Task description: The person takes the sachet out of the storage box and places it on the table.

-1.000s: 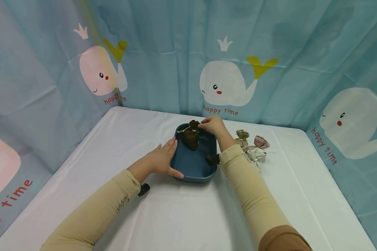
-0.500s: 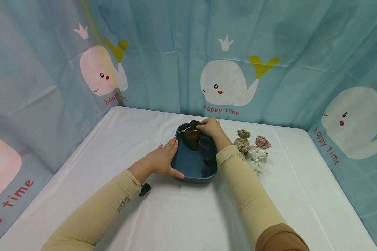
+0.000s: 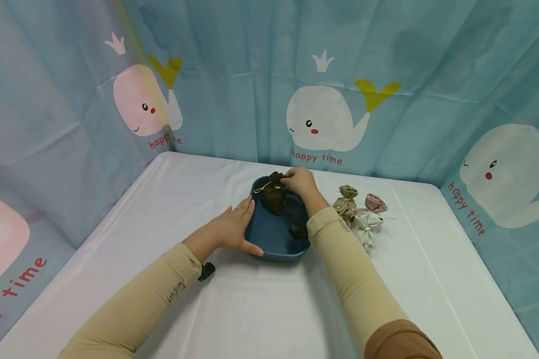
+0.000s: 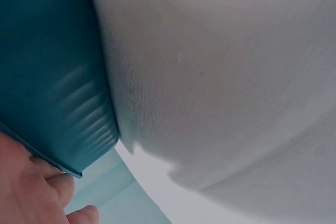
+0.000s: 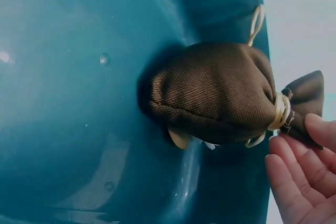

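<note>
A brown drawstring pouch point(image 3: 273, 198) with a cream cord round its neck lies at the far end of a blue plastic tub point(image 3: 274, 254). My right hand point(image 3: 302, 183) pinches the gathered top of the pouch between thumb and fingers. In the right wrist view, the pouch body point(image 5: 210, 90) rests inside the tub, its ruffled neck reaching over the rim. A small tan edge point(image 5: 179, 139) peeks out beneath it. My left hand point(image 3: 231, 229) lies spread along the tub's left side, thumb at the front corner; the left wrist view has its fingers point(image 4: 62, 186) at the rim.
Right of the tub, several small tied pouches sit in a cluster: a tan one point(image 3: 348, 194), a pink one point(image 3: 375, 203) and a white one point(image 3: 368, 224). A white cloth point(image 3: 260, 309) covers the table, and a blue whale-print curtain point(image 3: 233, 99) hangs behind.
My right hand has shifted slightly left and down onto the pouch's neck. The left hand and the tub have stayed in place.
</note>
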`<state>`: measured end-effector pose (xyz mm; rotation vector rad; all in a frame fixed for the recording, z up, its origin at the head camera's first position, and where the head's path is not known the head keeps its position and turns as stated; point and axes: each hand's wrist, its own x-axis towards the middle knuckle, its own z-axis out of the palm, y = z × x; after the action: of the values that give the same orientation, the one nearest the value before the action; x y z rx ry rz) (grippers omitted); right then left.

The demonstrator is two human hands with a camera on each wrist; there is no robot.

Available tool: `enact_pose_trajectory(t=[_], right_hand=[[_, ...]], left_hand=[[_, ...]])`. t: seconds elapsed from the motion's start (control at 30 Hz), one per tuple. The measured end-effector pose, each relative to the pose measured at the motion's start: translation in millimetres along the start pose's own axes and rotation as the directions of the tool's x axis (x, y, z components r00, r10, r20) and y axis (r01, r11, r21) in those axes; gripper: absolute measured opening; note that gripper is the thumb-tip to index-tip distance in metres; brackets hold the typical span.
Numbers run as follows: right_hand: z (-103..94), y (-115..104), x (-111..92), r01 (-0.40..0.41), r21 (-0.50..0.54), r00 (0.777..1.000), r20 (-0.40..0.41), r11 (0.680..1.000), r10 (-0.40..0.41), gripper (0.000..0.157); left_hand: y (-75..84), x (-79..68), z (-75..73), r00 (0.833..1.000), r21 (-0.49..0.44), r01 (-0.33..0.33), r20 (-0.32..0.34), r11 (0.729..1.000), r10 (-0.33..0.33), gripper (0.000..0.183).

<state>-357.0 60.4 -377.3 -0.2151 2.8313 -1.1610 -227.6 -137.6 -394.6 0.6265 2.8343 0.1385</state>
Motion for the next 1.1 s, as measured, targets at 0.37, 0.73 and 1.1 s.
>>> enact_pose_trajectory(t=[0.37,0.73,1.1], right_hand=[[-10.8,-7.2,-6.6,-0.007,0.173,0.999,0.049,0.985,-0.002,0.016],[-34.5,-13.4,-18.7,0.001,0.257,0.997,0.074,0.966,-0.021,0.016],[-69.0,-25.4,-38.4,-0.002,0.359,0.998,0.061,0.933,-0.022,0.018]], left_hand=[[0.0,-0.1,-0.2,1.0,-0.012,-0.007,-0.004,1.0,0.007,0.138],[-2.0,3.1,4.3,1.0,0.004,0.017,0.012,1.0,-0.017,0.139],[-0.7,3.5,3.4,1.0,0.006,0.014,0.013,1.0,-0.014,0.139]])
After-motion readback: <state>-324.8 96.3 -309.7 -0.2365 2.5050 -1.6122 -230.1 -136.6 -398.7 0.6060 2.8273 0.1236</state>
